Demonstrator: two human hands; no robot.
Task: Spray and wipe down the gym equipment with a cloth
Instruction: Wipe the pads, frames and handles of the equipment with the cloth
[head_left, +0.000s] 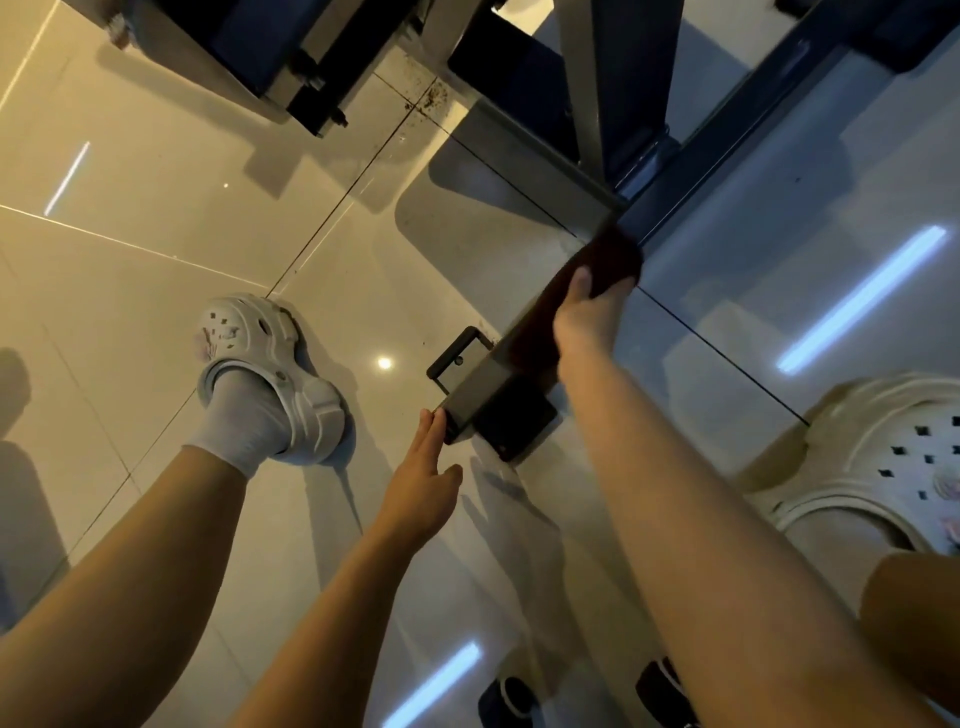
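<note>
A grey metal base bar (475, 387) of a gym machine runs low over the tiled floor, from its black end foot (511, 423) up towards the frame's upright post (618, 78). A dark brown cloth (613, 257) is draped over the bar's middle. My right hand (587, 317) grips the cloth and the bar beneath it, thumb on top. My left hand (423, 480) reaches out with straight fingers, and its fingertips touch the near end of the bar. No spray bottle is in view.
My left foot, in a white clog and sock (270, 374), stands left of the bar; my right clog (883, 462) is at the right edge. Another machine's base (291, 67) sits at the top left. Glossy tiles reflect ceiling lights.
</note>
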